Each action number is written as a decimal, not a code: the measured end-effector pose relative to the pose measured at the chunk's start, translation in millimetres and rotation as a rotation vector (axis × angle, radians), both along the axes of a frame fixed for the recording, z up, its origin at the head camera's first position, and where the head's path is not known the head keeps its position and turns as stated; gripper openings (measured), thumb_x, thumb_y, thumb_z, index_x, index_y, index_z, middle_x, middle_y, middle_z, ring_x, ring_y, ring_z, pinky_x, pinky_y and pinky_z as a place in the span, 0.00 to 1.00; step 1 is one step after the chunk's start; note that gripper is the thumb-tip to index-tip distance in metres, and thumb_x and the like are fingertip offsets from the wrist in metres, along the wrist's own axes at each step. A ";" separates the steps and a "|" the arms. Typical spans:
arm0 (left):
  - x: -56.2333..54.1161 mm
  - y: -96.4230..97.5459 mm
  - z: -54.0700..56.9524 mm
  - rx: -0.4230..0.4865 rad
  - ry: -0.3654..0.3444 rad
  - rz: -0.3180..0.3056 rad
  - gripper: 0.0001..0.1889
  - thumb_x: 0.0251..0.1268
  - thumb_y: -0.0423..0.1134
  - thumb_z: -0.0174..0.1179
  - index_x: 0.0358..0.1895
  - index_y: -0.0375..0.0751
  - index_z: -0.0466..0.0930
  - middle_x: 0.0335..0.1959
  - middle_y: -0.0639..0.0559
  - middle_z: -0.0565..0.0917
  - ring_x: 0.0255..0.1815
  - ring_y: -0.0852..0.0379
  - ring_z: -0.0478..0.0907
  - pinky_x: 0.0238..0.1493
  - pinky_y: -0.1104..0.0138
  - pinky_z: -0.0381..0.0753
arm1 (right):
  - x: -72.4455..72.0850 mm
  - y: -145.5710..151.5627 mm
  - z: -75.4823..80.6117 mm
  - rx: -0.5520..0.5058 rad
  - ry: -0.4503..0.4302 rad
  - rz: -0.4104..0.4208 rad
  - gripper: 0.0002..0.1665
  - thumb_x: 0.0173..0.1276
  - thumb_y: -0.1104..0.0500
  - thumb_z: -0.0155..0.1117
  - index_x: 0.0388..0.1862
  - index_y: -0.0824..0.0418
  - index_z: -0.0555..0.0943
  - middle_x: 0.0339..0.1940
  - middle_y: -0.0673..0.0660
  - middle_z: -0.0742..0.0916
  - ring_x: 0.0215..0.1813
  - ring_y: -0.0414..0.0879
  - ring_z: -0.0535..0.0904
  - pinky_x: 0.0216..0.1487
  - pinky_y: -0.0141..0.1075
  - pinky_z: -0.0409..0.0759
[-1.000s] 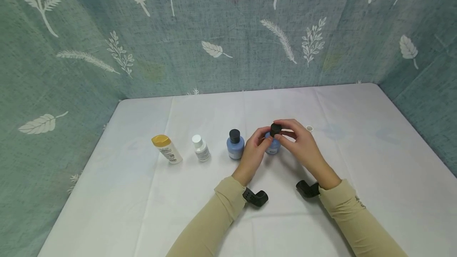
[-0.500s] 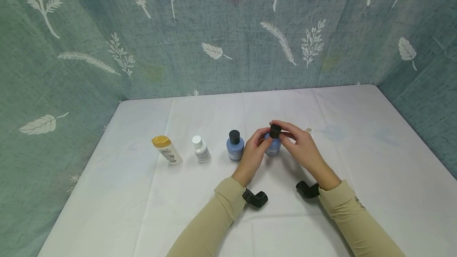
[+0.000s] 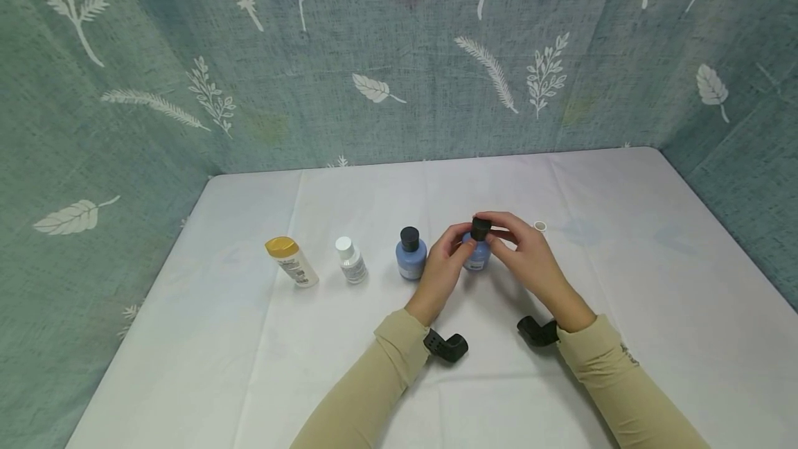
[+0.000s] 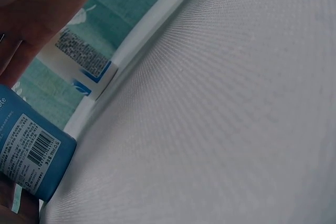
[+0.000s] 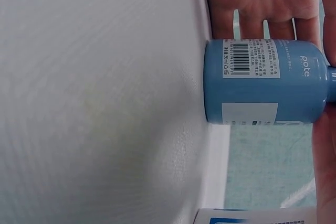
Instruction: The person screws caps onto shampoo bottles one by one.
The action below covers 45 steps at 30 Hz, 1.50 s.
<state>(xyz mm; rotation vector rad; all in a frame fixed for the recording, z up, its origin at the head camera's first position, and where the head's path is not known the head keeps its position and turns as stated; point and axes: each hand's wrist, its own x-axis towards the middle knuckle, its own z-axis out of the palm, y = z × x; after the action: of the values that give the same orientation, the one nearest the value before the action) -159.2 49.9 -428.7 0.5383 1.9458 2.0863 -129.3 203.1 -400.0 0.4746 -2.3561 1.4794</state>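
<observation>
Both hands are at a blue bottle [image 3: 476, 255] with a black cap [image 3: 481, 227], upright on the white table. My left hand [image 3: 441, 262] holds its body from the left, thumb in front and fingers behind. From the other side, my right hand [image 3: 526, 255] pinches the cap between thumb and fingers. In the right wrist view the blue bottle [image 5: 262, 85] shows its barcode label, with the left palm beside it. The left wrist view has the bottle's lower part [image 4: 37, 153] and the right hand [image 4: 47, 3] beyond it. Its neck is hidden by fingers.
Left of the hands stand a second blue bottle [image 3: 411, 258] with a black cap, a white-capped bottle [image 3: 352, 260] and a yellow-capped bottle [image 3: 291, 262]. Behind the right hand, a white container [image 3: 539, 226] is mostly hidden. A leaf-patterned green curtain [image 3: 399, 116] hangs behind the table.
The right hand's fingers have shifted slightly around the black cap. The left hand and the bottle it holds stay in place.
</observation>
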 end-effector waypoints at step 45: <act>-4.6 2.1 -7.5 0.019 0.007 -0.001 0.14 0.66 0.39 0.50 0.54 0.49 0.71 0.52 0.59 0.74 0.54 0.61 0.70 0.56 0.62 0.65 | 5.2 -3.9 8.6 -0.022 0.023 0.008 0.20 0.60 0.70 0.58 0.53 0.66 0.73 0.52 0.60 0.77 0.55 0.49 0.71 0.53 0.46 0.71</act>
<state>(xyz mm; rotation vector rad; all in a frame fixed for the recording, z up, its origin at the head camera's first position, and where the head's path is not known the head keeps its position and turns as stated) -163.8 51.9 -436.2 0.5507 1.9311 2.1074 -124.0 199.2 -391.4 0.4928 -2.3205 1.4941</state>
